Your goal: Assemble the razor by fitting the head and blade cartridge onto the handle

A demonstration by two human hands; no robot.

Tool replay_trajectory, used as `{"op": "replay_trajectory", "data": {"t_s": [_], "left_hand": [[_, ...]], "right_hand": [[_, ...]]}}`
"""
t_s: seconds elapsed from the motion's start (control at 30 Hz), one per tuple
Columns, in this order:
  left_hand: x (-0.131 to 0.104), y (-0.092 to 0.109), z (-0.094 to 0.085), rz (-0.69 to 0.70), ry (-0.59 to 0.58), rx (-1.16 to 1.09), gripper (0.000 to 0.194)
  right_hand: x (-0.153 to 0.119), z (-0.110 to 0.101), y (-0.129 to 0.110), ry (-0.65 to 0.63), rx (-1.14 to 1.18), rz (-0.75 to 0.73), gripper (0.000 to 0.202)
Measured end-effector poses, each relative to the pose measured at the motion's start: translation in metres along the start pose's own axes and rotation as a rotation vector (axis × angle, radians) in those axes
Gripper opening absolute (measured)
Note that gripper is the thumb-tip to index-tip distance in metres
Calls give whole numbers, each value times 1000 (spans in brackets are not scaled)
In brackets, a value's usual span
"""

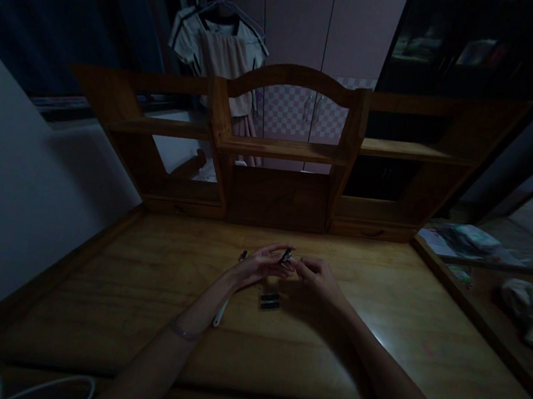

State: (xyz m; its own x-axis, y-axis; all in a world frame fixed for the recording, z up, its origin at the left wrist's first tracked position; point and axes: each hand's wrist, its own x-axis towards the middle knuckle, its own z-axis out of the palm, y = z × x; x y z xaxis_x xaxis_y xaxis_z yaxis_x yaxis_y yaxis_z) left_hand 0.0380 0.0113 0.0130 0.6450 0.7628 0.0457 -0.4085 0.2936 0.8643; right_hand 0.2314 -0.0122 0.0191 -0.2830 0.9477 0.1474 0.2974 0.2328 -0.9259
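Note:
My left hand (261, 265) pinches a small dark piece (286, 255) with a shiny, silvery part; it may be a razor head, but it is too small to be sure. From the other side, my right hand (317, 280) brings closed thumb and fingers to the piece's edge. Under my left wrist lies a slim white handle (220, 315), its middle hidden. A dark end (242, 256) shows beyond the hand, perhaps part of the same tool. On the table just below my hands sits a small case (269, 301) with dark bars in it, like blade cartridges.
The wooden desk (139, 287) backs onto a wooden shelf unit (282, 153) with small drawers. A white wall (54, 186) borders the left side. Cloth and bags (525, 309) lie beyond the right rim. A white cable (54, 380) loops at the lower left.

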Motion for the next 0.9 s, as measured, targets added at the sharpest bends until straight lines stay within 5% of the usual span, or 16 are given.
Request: {"op": "replay_trajectory", "data": {"t_s": [0.47, 0.9], "left_hand": [[1, -1, -3, 0, 22, 7, 49], [1, -1, 2, 27, 47, 67, 48]], "right_hand": [[4, -7, 11, -147, 77, 33, 49], [4, -5, 7, -91, 19, 18, 51]]}}
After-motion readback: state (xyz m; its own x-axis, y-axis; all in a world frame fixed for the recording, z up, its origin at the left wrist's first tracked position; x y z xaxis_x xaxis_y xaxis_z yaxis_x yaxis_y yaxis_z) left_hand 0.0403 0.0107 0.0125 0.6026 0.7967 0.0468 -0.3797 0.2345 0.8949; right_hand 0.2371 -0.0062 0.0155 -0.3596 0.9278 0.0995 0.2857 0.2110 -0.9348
